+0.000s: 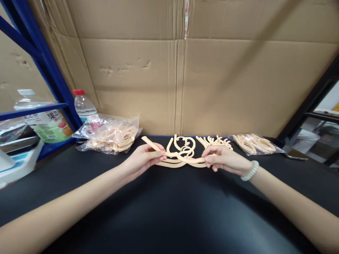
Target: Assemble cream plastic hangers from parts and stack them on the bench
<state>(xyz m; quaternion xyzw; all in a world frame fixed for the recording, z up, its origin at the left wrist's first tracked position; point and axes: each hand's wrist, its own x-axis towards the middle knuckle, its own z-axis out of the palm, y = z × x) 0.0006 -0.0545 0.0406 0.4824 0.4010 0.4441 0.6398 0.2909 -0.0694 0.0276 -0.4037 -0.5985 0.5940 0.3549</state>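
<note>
Cream plastic hangers (182, 155) lie stacked on the black table (169, 211) near its far edge, hooks pointing away from me. My left hand (144, 158) grips the left arm of the top hanger, whose end sticks up to the left. My right hand (224, 158), with a pale bead bracelet on the wrist, pinches the right arm of the same stack. More loose cream hanger pieces (215, 141) lie just behind my right hand.
A clear bag of cream hangers (113, 135) sits at the left, a second bag (254, 144) at the right. A water bottle (83, 106) stands by the blue shelf frame (39, 53). A cardboard wall (185, 70) backs the table. A phone (295, 155) lies at the far right.
</note>
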